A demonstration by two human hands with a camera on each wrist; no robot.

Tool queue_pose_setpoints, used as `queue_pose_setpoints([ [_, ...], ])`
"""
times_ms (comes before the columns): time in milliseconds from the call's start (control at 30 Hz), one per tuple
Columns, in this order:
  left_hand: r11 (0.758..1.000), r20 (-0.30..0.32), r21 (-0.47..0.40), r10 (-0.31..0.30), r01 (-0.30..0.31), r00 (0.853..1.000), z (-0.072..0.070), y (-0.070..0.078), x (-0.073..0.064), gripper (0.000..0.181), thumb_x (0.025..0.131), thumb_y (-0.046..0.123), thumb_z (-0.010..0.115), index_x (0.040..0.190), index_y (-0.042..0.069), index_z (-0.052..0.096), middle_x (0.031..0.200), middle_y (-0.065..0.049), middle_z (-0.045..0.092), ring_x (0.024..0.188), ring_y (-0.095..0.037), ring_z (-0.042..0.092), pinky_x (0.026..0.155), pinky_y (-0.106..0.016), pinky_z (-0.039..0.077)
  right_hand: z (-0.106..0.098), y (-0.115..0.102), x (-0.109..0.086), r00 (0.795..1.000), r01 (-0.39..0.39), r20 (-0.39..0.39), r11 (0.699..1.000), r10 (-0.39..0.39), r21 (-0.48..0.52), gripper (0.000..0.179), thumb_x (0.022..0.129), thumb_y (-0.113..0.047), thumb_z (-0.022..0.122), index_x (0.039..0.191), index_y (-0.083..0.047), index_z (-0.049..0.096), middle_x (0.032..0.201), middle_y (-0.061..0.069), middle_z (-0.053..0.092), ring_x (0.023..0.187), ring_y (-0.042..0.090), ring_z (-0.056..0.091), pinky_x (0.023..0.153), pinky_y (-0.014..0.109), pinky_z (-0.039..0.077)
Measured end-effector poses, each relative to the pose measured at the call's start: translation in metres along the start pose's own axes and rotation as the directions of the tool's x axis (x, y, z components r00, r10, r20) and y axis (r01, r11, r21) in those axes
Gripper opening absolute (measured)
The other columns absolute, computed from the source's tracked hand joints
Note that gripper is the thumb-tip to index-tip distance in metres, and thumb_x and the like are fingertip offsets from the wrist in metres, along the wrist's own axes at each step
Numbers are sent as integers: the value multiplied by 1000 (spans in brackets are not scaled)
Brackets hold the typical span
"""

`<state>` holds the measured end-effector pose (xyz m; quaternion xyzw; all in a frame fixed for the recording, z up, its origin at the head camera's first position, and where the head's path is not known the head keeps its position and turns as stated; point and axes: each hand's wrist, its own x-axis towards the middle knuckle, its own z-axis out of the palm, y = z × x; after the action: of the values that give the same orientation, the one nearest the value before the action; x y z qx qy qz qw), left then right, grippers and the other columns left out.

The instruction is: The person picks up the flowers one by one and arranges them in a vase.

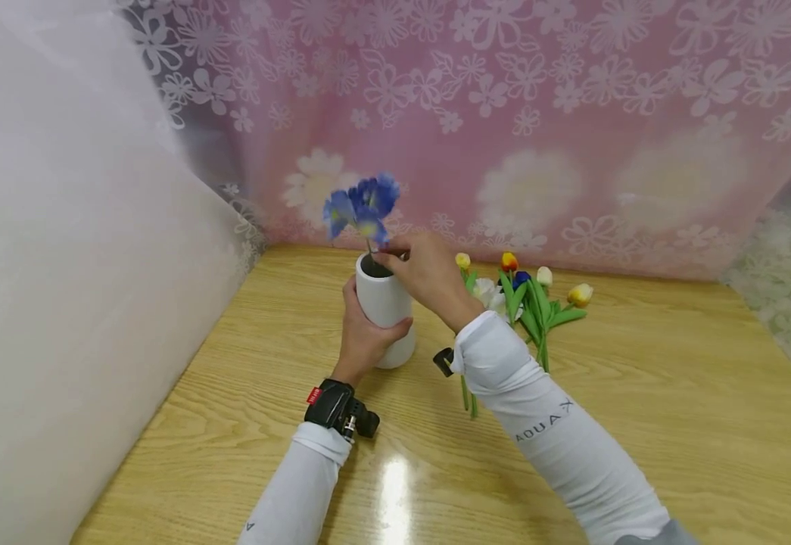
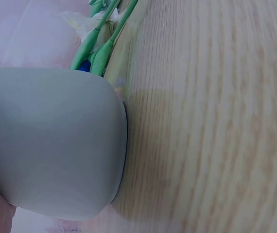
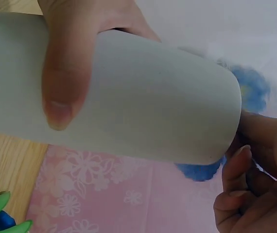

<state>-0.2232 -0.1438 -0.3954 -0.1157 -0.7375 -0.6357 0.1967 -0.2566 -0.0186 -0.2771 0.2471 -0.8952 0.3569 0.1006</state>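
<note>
- Head view: matte white cylindrical vase stands upright approx. mid-view on pale wood-grain surface.
- L hand grips vase body from its 8 o'clock side, fingers curled round, thumb across front; prob. to stop it tipping while the mouth is worked at.
- R hand at approx. 2 o'clock of the mouth: thumb & forefinger nearly together, seemingly pinching the thin stem of a blue ruffled-petal flower; low hold prob. gives better aim at a narrow mouth.
- Container: stem runs down to the vase mouth, blooms above rim at 12 o'clock. Inside dark, bottom n/v; no other stem visible in it.
- At vase's 3 o'clock, a loose bunch of green-stemmed yellow, white & orange-red tulips, w/ white ruffled bloom & dark-blue bloom, lies on surface; prob. set aside w/in easy reach.
- L wrist view: vase fills 9 o'clock side, base down on surface; bit of L hand at 8, its full grip can't tell here. Green leaves/stems at 11.
- R wrist view: vase sideways, rim toward 3 o'clock; L thumb across body. R fingers curled close at 4, by rim; stem hidden. Blue petals show past rim.
</note>
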Motion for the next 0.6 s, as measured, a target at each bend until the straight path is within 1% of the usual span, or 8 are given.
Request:
queue_pose_setpoints([
  [100, 1000, -8, -7, -2, 2, 1000, 1, -1, 0, 95, 72, 6, 82, 144, 9, 20, 125, -15, 48, 105, -27, 53, 86, -46, 45, -1, 5, -3, 1000, 5, -30, 999, -4, 39, 17, 91, -21, 67, 99, -8, 74, 87, 3, 69, 76, 17, 59, 65, 31, 49],
  [200, 1000, -13, -13, -3, 3, 1000, 1, -1, 1, 95, 71, 4, 82, 144, 8, 20, 125, -15, 47, 105, -28, 53, 86, -46, 44, -2, 11, -6, 999, -4, -49, 996, 9, 94, 16, 91, -17, 67, 100, -7, 74, 88, 5, 70, 77, 19, 59, 66, 32, 49],
  [267, 1000, -14, -14, -6, 6, 1000, 2, 0, 1, 96, 71, 4, 82, 144, 7, 20, 125, -16, 47, 105, -28, 53, 86, -46, 44, -3, 15, -9, 997, -14, -71, 991, 23, 132, 17, 91, -16, 66, 104, -7, 73, 90, 5, 69, 78, 19, 60, 67, 33, 49],
  [367, 1000, -10, -19, -6, 6, 1000, 3, 0, 1, 96, 71, 4, 82, 144, 6, 20, 125, -16, 47, 105, -28, 52, 86, -46, 44, -5, 20, -13, 991, -13, -129, 983, 37, 184, 21, 92, -14, 65, 111, -8, 71, 94, 7, 69, 79, 19, 61, 67, 34, 49],
  [433, 1000, -12, -26, -6, 5, 1000, 4, 0, 1, 96, 71, 3, 82, 144, 6, 20, 126, -16, 47, 104, -29, 52, 86, -46, 44, -7, 24, -15, 985, -2, -170, 980, 37, 201, 24, 92, -14, 65, 115, -8, 70, 96, 6, 68, 79, 17, 61, 67, 34, 50],
  [467, 1000, -15, -26, -5, 5, 1000, 4, 0, 1, 96, 70, 2, 82, 144, 6, 20, 125, -16, 47, 104, -29, 52, 85, -45, 44, -8, 26, -17, 983, -1, -181, 979, 39, 205, 24, 92, -15, 65, 114, -8, 70, 96, 6, 68, 79, 17, 61, 68, 34, 49],
  [600, 1000, -33, -22, 1, -2, 999, 4, 0, 1, 96, 70, 1, 82, 144, 6, 21, 125, -16, 47, 102, -29, 53, 84, -45, 45, -10, 35, -19, 980, 11, -197, 976, 32, 215, 21, 92, -17, 66, 109, -7, 71, 93, 5, 68, 75, 16, 59, 67, 33, 49],
])
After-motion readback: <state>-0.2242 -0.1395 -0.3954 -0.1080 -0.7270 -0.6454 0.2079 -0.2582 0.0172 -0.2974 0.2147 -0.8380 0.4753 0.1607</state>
